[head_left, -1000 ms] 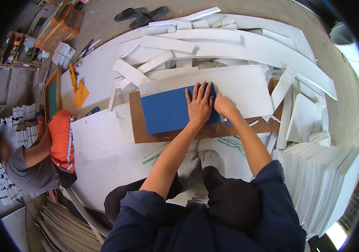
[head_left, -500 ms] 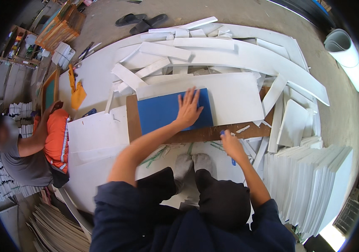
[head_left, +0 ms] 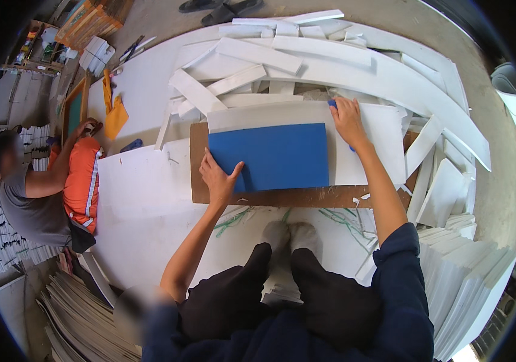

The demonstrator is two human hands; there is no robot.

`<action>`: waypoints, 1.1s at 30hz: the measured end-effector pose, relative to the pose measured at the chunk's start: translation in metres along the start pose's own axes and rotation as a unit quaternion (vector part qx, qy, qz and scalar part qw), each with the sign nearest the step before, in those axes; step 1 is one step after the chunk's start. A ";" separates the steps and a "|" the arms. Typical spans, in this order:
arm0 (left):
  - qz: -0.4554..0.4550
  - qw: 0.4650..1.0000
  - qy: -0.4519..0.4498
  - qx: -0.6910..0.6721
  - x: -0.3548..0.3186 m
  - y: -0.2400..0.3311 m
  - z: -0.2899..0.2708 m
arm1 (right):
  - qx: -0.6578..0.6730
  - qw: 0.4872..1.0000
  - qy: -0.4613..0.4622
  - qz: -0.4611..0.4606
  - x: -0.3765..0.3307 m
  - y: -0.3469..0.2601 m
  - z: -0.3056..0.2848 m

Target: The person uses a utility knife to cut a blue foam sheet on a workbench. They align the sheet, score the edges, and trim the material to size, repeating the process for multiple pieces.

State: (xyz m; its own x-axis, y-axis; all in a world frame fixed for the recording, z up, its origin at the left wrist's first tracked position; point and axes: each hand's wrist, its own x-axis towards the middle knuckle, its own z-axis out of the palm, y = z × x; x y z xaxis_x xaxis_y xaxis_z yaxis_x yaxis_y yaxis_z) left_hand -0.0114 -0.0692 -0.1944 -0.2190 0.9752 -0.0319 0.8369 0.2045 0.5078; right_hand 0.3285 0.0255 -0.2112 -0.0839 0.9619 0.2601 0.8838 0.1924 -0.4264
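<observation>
Even, soft daylight is falling across my workspace, throwing only faint shadows under my hands. The white boards are glaring a little but not washing out. The fisheye is bending straight edges toward a black rim, and detail is softening near the borders.

We see loose white strips piled above, stacked white sheets at right, a co-worker seated at left beside an orange bag, and dark sandals on the floor
</observation>
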 end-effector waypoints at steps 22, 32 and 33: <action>-0.014 0.997 0.009 -0.078 -0.047 -0.016 -0.013 | 0.242 0.910 -0.002 0.335 -0.129 -0.101 -0.037; 0.003 0.998 -0.001 -0.061 0.011 -0.008 -0.006 | 0.336 0.880 0.070 0.329 -0.090 -0.085 -0.023; 0.000 0.998 -0.007 -0.059 0.013 -0.008 -0.005 | 0.349 0.871 0.065 0.340 -0.091 -0.083 -0.023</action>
State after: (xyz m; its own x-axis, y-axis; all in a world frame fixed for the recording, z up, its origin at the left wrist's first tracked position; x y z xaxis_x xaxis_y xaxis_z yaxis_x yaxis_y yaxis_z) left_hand -0.0237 -0.0591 -0.1948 -0.2111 0.9765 -0.0433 0.7721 0.1937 0.6053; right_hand 0.2731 -0.0824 -0.1796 0.4426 0.8781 -0.1816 0.2090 -0.2980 -0.9314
